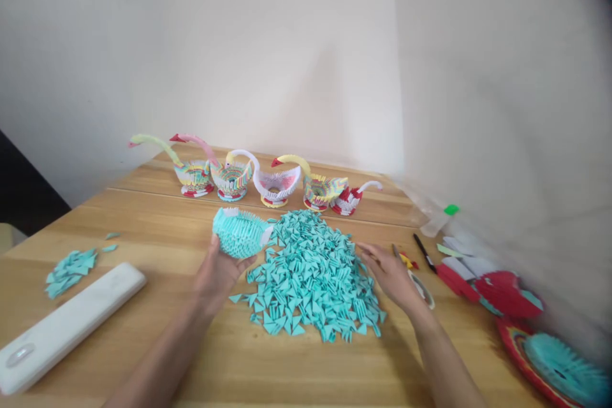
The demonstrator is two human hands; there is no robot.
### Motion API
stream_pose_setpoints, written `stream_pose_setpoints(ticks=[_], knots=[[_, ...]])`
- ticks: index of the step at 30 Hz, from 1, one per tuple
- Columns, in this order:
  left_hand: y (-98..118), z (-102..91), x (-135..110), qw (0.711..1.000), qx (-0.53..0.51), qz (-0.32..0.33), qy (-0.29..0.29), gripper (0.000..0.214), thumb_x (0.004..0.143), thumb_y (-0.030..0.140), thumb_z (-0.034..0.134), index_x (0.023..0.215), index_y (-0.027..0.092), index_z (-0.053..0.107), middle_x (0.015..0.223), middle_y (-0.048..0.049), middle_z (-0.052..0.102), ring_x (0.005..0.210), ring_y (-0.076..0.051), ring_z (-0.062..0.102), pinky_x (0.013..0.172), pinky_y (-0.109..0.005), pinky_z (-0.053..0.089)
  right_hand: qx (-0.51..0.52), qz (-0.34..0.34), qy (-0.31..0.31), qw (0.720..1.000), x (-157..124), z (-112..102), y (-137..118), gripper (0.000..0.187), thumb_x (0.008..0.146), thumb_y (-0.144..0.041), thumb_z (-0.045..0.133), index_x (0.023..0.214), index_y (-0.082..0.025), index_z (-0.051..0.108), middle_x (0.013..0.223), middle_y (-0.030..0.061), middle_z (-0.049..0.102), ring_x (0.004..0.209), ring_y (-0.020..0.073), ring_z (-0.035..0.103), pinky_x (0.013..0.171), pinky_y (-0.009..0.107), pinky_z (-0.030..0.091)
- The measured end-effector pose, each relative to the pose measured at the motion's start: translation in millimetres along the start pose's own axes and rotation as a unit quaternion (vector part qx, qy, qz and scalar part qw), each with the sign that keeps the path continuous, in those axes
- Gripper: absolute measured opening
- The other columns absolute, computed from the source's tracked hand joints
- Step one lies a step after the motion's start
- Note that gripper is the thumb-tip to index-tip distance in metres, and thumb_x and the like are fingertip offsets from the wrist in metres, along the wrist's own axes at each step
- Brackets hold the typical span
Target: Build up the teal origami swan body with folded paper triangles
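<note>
Five swans [280,196] are standing behind one teal pile [313,280] and one bowl [241,236].
The left hand [218,273] is grasping this bowl above the worktop [248,363], between its left edge and the pile; the released right hand [391,275] is hanging just beside the pile. The swans are forming one row near the back edge.

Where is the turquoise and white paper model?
In the head view, the model is in the left hand, just left of the big triangle pile.
</note>
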State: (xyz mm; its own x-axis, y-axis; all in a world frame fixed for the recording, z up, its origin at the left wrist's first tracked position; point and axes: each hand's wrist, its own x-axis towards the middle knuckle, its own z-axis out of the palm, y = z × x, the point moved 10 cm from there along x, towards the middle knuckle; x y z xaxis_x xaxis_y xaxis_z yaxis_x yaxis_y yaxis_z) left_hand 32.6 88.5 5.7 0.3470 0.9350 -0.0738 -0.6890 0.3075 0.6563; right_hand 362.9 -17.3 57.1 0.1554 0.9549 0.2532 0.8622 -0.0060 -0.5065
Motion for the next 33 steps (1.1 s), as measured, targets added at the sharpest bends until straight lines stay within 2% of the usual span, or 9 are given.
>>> stream_pose_setpoints(ticks=[2,6,10,13,16,19,24,30,33], knots=[[-3.2,-2.6,0.8,1.0,-0.008,-0.01,0.008,0.051,0.088,0.055,0.048,0.133,0.03,0.048,0.133,-0.0049,0.057,0.115,-0.027,0.058,0.081,-0.036,0.055,0.002,0.001,-0.001,1.0,1.9,6.8,0.0,0.031,0.091,-0.032,0.044,0.11,-0.022,0.066,0.113,0.0093,0.07,0.105,0.0273,0.063,0.091,0.042,0.048],[-9.9,-0.3,1.3,0.999,-0.023,-0.03,-0.008,0.048,0.092,0.052,0.045,0.134,0.031,0.046,0.124,-0.0029,0.064,0.108,-0.024,0.062,0.079,-0.036,0.056,-0.029,-0.042,-0.018,0.999,23.2,20.8,-22.5,0.024,0.088,-0.025,0.049,0.103,-0.022,0.068,0.106,0.0075,0.071,0.101,0.0248,0.063,0.088,0.037,0.047],[-15.1,5.5,0.4,0.998,-0.028,-0.045,-0.034,0.051,0.093,0.048,0.044,0.14,0.03,0.04,0.125,-0.0055,0.064,0.108,-0.024,0.063,0.082,-0.037,0.056,-0.122,-0.032,-0.089,0.988,47.0,40.5,-35.6,0.023,0.08,-0.018,0.06,0.101,-0.021,0.067,0.1,0.0087,0.072,0.096,0.0261,0.064,0.081,0.033,0.045],[-18.6,6.0,0.1,0.998,-0.028,-0.051,-0.035,0.052,0.093,0.048,0.045,0.14,0.027,0.041,0.126,-0.008,0.063,0.107,-0.025,0.064,0.086,-0.04,0.055,-0.145,-0.011,-0.123,0.982,54.9,53.4,-39.1,0.023,0.077,-0.011,0.06,0.097,-0.02,0.068,0.092,0.0086,0.072,0.088,0.025,0.066,0.073,0.03,0.043],[-24.1,3.6,0.6,0.998,-0.018,-0.062,-0.028,0.048,0.093,0.046,0.045,0.136,0.026,0.045,0.122,-0.0081,0.065,0.104,-0.025,0.065,0.085,-0.04,0.055,-0.124,-0.026,-0.131,0.983,55.5,65.5,-49.2,0.023,0.08,-0.009,0.054,0.095,-0.02,0.068,0.092,0.007,0.073,0.085,0.0221,0.066,0.071,0.027,0.044],[-28.6,0.5,1.8,0.997,-0.012,-0.068,-0.024,0.043,0.093,0.046,0.046,0.13,0.024,0.052,0.119,-0.008,0.066,0.099,-0.023,0.066,0.079,-0.037,0.057,-0.057,-0.07,-0.137,0.986,52.0,75.9,-65.9,0.025,0.08,-0.01,0.052,0.096,-0.022,0.068,0.095,0.0041,0.072,0.085,0.0197,0.065,0.073,0.027,0.045],[-28.3,-0.4,2.1,0.997,-0.011,-0.062,-0.033,0.04,0.09,0.047,0.051,0.122,0.023,0.057,0.115,-0.008,0.067,0.099,-0.024,0.065,0.077,-0.036,0.057,0.044,-0.109,-0.115,0.986,46.4,73.0,-89.5,0.024,0.083,-0.016,0.053,0.099,-0.02,0.07,0.1,0.0061,0.071,0.089,0.0209,0.065,0.078,0.03,0.047],[-17.0,17.9,-4.6,0.997,-0.033,-0.059,-0.043,0.048,0.089,0.054,0.048,0.127,0.025,0.052,0.123,-0.009,0.063,0.098,-0.024,0.066,0.082,-0.037,0.055,0.117,-0.114,-0.116,0.98,34.0,69.9,-117.7,0.019,0.085,-0.019,0.052,0.091,-0.021,0.069,0.092,0.0033,0.07,0.082,0.0178,0.064,0.073,0.028,0.047],[-4.5,28.0,-4.3,0.996,-0.011,-0.045,-0.073,0.053,0.088,0.055,0.049,0.129,0.022,0.05,0.127,-0.0114,0.06,0.108,-0.027,0.062,0.091,-0.042,0.052,0.12,-0.122,-0.102,0.98,29.5,71.3,-123.2,0.017,0.086,-0.019,0.052,0.089,-0.021,0.068,0.09,0.0032,0.069,0.082,0.0177,0.063,0.073,0.028,0.047]])
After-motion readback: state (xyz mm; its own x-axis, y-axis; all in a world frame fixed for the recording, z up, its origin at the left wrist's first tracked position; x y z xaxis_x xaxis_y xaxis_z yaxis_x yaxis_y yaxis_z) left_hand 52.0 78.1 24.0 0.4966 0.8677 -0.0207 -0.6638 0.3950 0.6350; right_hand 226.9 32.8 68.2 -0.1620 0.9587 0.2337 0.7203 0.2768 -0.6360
